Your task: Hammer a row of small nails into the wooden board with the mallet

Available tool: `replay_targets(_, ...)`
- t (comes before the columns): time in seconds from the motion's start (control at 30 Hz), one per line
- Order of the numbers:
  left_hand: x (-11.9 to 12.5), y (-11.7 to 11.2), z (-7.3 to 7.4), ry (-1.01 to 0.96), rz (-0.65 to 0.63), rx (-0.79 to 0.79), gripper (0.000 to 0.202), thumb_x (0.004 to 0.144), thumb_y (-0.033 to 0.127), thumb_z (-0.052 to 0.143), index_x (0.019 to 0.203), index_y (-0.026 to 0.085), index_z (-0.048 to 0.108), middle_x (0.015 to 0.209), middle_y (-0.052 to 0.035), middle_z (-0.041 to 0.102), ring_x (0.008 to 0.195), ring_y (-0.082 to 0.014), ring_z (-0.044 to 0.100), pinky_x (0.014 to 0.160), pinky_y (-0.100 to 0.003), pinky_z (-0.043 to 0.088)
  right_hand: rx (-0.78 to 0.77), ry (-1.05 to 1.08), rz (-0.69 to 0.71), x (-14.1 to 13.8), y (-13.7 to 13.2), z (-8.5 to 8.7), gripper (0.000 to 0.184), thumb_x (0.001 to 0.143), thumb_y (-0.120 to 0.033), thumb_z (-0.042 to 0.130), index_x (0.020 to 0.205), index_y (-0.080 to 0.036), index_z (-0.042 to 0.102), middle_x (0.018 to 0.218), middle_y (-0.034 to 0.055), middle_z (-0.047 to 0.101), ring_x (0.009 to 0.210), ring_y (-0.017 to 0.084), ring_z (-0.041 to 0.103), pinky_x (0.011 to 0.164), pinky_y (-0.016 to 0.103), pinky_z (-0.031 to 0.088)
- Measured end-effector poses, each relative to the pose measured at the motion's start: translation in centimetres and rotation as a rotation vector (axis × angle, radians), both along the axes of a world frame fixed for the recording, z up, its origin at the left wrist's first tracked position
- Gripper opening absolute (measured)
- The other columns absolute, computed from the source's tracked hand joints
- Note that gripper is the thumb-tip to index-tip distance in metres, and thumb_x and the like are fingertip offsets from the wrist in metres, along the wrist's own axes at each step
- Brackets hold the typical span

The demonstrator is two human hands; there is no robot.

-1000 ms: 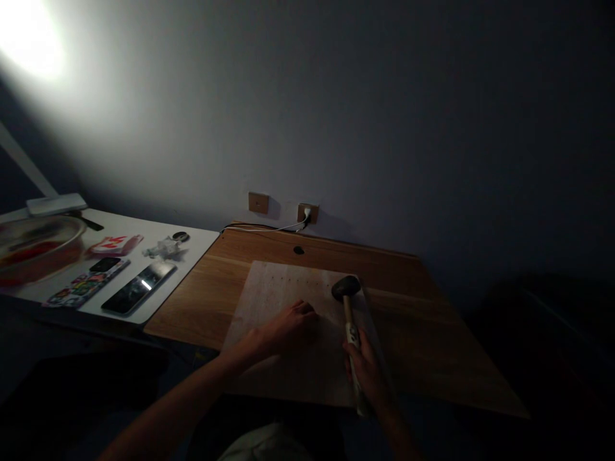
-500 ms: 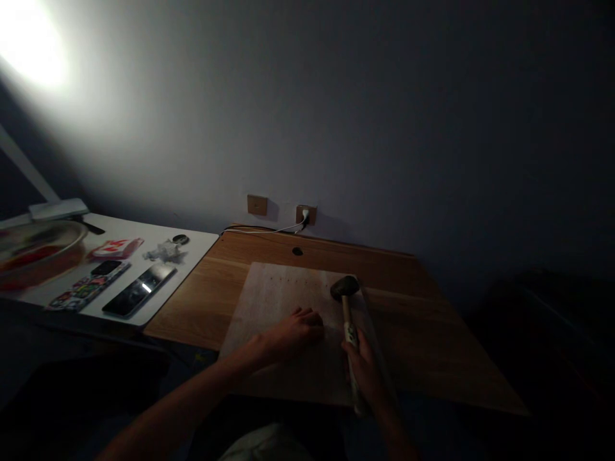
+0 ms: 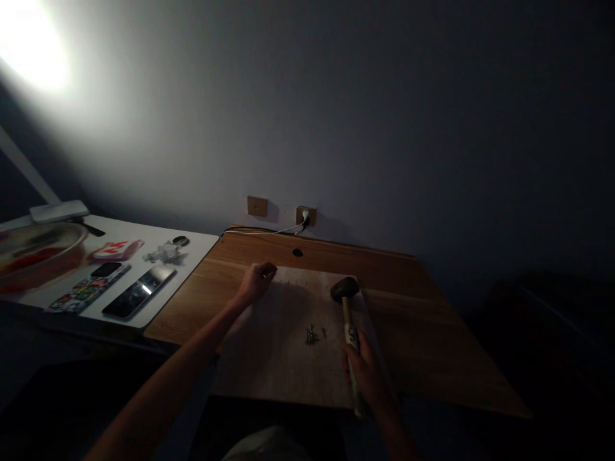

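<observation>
My right hand (image 3: 366, 368) is wrapped round the wooden handle of a hammer (image 3: 346, 320), whose dark, rounded head (image 3: 344, 289) rests at the right side of a pale wooden board (image 3: 269, 368). My left hand (image 3: 258, 282) is over the board's far left corner, fingers curled in a pinch. Whatever they hold, if anything, is too small and dark to make out. Tiny dark points (image 3: 306, 284) run in a row along the board's far edge. Several nails (image 3: 311, 334) lie in a small heap in the middle, left of the hammer.
The board lies on a brown wooden table (image 3: 432, 333). On a white table (image 3: 129, 307) at left are a phone (image 3: 140, 291), a patterned case (image 3: 86, 289), crumpled plastic (image 3: 166, 251), a red-and-white packet (image 3: 115, 248) and a clear bowl (image 3: 43, 256). A plugged-in cable (image 3: 288, 228) runs along the wall.
My left hand has moved from the middle of the board to its far left corner, uncovering the heap of nails. My right hand and the hammer have stayed almost still.
</observation>
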State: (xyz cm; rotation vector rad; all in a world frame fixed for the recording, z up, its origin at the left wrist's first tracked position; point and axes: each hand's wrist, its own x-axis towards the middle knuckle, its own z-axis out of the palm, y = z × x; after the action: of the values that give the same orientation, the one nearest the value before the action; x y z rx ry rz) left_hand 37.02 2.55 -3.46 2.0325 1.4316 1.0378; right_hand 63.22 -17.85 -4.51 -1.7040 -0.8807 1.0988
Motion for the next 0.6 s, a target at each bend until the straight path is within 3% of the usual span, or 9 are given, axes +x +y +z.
replay_targets(0.17, -0.8, 0.6, -1.7, 0.031, 0.015, 0.021, 0.018, 0.077, 0.012, 0.056, 0.084, 0.016, 0.073, 0.083, -0.0044, 0.075, 0.075, -0.0166, 0.067, 0.069, -0.023, 0.049, 0.001, -0.004, -0.006, 0.1, 0.0, -0.1, 0.064, 0.075, -0.054, 0.058, 0.129, -0.02, 0.049, 0.055, -0.0088, 0.049, 0.044, 0.014, 0.048, 0.041, 0.023, 0.038)
replay_targets(0.3, -1.0, 0.5, -2.8, -0.002, 0.023, -0.001, 0.016, 0.079, 0.015, 0.058, 0.087, 0.017, 0.072, 0.083, -0.0042, 0.074, 0.072, -0.0165, 0.066, 0.069, -0.024, 0.05, 0.013, -0.002, 0.009, 0.1, -0.1, -0.1, 0.058, 0.077, -0.052, 0.058, 0.127, -0.022, 0.05, 0.056, -0.0085, 0.049, 0.044, 0.014, 0.048, 0.04, 0.023, 0.039)
replay_targets(0.6, -1.2, 0.6, -3.3, 0.029, -0.044, 0.011, 0.014, 0.081, 0.016, 0.056, 0.086, 0.017, 0.069, 0.083, -0.0041, 0.071, 0.074, -0.0167, 0.065, 0.07, -0.025, 0.049, 0.003, -0.018, -0.021, -0.3, 0.1, 0.1, 0.059, 0.075, -0.052, 0.057, 0.124, -0.02, 0.05, 0.055, -0.0094, 0.047, 0.043, 0.013, 0.046, 0.038, 0.023, 0.037)
